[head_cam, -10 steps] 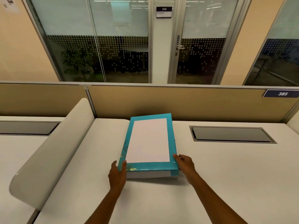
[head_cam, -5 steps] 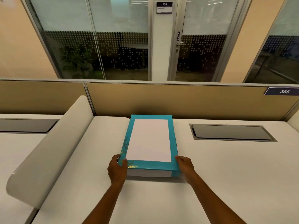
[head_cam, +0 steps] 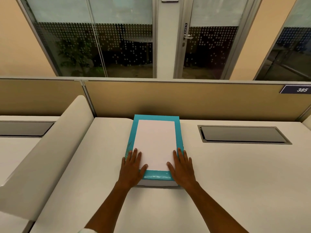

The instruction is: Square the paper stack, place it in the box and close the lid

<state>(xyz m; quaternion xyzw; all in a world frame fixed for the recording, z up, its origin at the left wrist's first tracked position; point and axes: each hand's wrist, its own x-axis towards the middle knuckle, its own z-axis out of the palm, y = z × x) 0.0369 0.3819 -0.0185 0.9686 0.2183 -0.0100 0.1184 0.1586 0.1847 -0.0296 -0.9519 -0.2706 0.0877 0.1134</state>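
Hands (head_cam: 132, 167) (head_cam: 182, 167) flat on box lid's (head_cam: 155, 144) near corners.

Your left hand (head_cam: 133, 167) and right hand (head_cam: 181, 166) are bare, with no gloves, rings or watch showing, and both forearms are uncovered up to the frame's lower edge. At your left elbow you show a small white sleeve edge (head_cam: 87, 230).
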